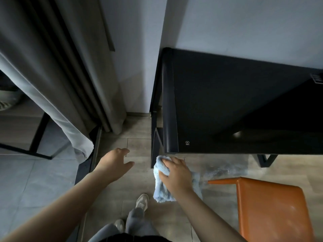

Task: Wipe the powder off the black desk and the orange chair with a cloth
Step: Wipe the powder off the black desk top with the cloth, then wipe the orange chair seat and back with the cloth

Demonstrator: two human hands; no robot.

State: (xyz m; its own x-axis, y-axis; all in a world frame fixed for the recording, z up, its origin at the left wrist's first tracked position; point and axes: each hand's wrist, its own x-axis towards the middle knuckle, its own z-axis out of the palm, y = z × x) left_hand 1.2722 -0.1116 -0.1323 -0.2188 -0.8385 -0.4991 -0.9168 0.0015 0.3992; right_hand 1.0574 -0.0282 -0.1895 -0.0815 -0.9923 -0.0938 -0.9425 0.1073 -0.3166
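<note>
Head view, looking down. The right hand (176, 173) grips a bunched pale-blue cloth (161, 191) near the front-left corner of the black bench (244, 102) and to the left of the orange chair (269, 206). Much of the cloth hangs loose below the palm. The left hand (114, 164) is spread wide and holds nothing, above the floor (136, 182). The chair seat shows faint pale smears. The bench top is dark and glossy, and no powder can be made out on it. Likely risks: the dangling tail may shed powder onto the floor or drag it across wiped areas, and a loosely bunched cloth presses unevenly, leaving streaks.
</note>
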